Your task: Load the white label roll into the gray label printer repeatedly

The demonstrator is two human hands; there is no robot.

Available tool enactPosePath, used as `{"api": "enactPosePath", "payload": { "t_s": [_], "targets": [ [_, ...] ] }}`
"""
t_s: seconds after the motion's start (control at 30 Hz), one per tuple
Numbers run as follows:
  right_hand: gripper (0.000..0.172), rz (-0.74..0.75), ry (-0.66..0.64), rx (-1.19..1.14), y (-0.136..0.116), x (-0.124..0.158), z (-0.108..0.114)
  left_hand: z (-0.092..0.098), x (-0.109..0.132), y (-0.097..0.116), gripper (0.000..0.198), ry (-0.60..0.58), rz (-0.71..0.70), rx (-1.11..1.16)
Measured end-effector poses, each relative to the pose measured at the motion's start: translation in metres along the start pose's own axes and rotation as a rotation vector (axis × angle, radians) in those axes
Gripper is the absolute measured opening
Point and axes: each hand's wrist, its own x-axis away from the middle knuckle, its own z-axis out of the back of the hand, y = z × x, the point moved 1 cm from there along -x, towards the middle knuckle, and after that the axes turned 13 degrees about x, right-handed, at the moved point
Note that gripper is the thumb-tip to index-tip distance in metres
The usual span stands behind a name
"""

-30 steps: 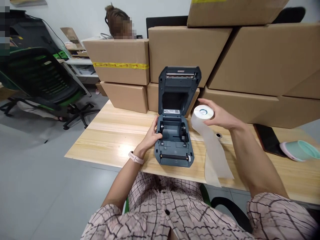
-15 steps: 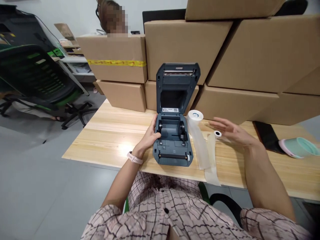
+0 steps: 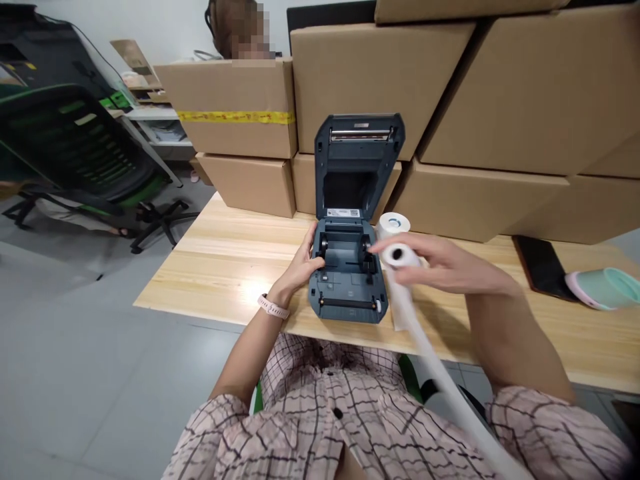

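A dark blue-grey label printer (image 3: 345,283) stands on the wooden table with its lid (image 3: 360,163) raised and its inner roll bay showing. My left hand (image 3: 297,270) grips the printer's left side, thumb over the rim. In my right hand (image 3: 445,263) is a small white paper roll (image 3: 411,256) with a dark core hole, held between thumb and fingers at the printer's right edge. From that roll a long paper strip (image 3: 435,360) hangs down across my lap. Behind it, a larger white roll (image 3: 394,220) stands on the table, partly covered by my right hand.
Stacked cardboard boxes (image 3: 370,80) line the table's back edge. At the right lie a dark phone (image 3: 543,265) and a mint-green cup (image 3: 607,288) on its side. A person (image 3: 233,30) is behind the boxes. An office chair (image 3: 85,147) stands at left.
My right hand has picked up the small paper roll from the table and moved left with it to the printer. Its strip has lifted off the table. My left hand stays on the printer.
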Motion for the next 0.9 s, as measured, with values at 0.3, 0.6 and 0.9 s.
{"api": "enactPosePath", "payload": {
  "t_s": [0.3, 0.6, 0.9],
  "targets": [
    [0.047, -0.082, -0.225, 0.679, 0.007, -0.095, -0.049, -0.002, -0.002, 0.001, 0.116, 0.01, 0.04, 0.045],
    [0.043, 0.111, -0.145, 0.514, -0.001, -0.058, -0.05, -0.003, -0.001, 0.002, 0.117, 0.02, 0.032, 0.042],
    [0.092, 0.126, -0.083, 0.532, -0.025, 0.02, -0.083, -0.001, -0.001, 0.0, 0.109, -0.014, -0.023, 0.001]
  ]
}}
